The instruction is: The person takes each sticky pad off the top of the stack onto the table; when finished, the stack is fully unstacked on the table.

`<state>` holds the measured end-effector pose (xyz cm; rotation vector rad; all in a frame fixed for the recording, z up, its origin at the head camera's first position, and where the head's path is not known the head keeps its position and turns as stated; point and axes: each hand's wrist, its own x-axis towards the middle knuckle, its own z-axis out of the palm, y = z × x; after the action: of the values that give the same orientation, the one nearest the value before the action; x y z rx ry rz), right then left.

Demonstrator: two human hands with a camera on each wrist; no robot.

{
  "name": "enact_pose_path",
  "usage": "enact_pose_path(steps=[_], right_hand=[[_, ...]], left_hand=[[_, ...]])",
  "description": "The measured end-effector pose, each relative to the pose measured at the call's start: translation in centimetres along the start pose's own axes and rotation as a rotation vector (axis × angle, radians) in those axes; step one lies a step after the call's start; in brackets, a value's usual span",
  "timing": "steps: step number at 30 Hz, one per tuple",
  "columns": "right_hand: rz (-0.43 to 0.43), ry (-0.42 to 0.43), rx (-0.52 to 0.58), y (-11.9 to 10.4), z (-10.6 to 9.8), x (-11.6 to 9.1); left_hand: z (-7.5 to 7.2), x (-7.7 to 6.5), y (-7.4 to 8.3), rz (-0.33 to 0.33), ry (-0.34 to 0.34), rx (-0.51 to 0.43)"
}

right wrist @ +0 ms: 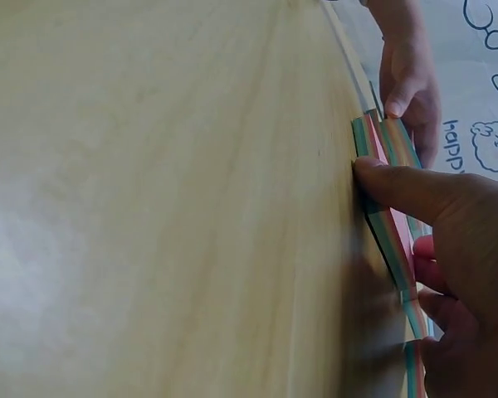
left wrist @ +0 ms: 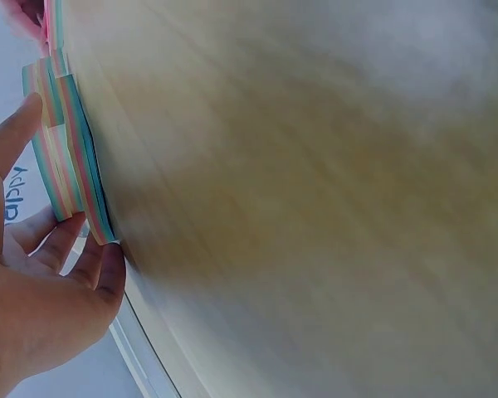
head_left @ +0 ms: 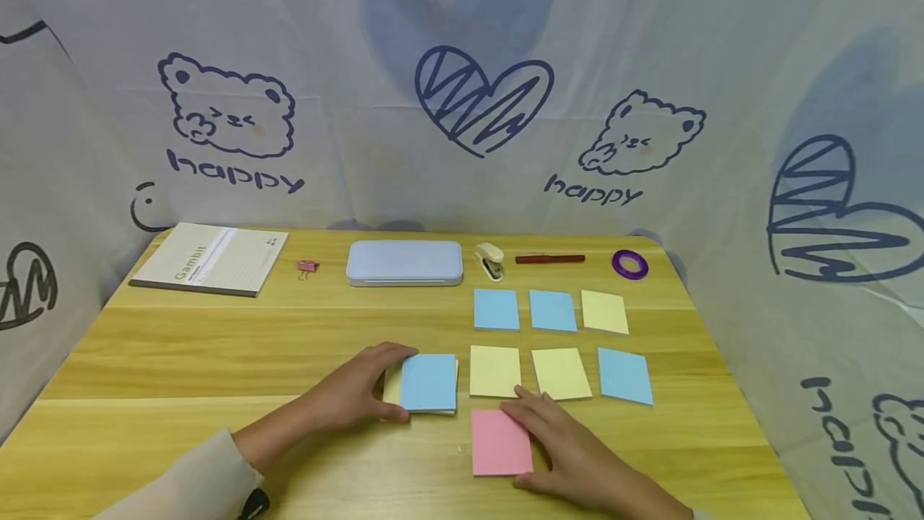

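Note:
On the table's left-centre, my left hand [head_left: 350, 392] holds a blue sticky note pad [head_left: 429, 383] and a yellow sticky note pad [head_left: 392, 386] under it, thumb at the near edge and fingers at the far side. The blue pad sits slightly to the right of the yellow one. A pink sticky note pad [head_left: 496, 448] lies flat just right of them, gripped at its right side by my right hand [head_left: 570, 448]. In the right wrist view, my right thumb [right wrist: 407, 186] presses the near edge of the stacked layers. Striped pad edges [left wrist: 87, 170] show in the left wrist view.
Beyond the pink pad stand two rows of blue and yellow pads, including a yellow pad [head_left: 495, 367] and a blue pad [head_left: 625, 375]. Along the back lie a notebook [head_left: 224, 259], binder clip [head_left: 307, 266], pale case [head_left: 404, 261], stapler [head_left: 491, 259], dark red pen [head_left: 550, 259] and purple tape roll [head_left: 618, 265].

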<state>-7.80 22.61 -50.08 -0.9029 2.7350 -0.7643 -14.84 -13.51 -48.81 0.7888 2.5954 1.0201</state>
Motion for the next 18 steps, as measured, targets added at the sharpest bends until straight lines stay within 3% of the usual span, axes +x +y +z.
enact_pose_path(steps=[5, 11, 18], right_hand=[[-0.021, -0.007, -0.045, 0.2, 0.1, 0.1], [0.012, -0.006, -0.007, -0.3, -0.7, 0.1], [0.008, 0.010, 0.047, -0.8, -1.5, 2.8]], left_hand=[[0.0, 0.0, -0.1, 0.003, 0.003, -0.001], [0.0, -0.1, 0.0, 0.007, 0.003, -0.004], [0.0, -0.2, 0.2, 0.008, 0.006, -0.005]])
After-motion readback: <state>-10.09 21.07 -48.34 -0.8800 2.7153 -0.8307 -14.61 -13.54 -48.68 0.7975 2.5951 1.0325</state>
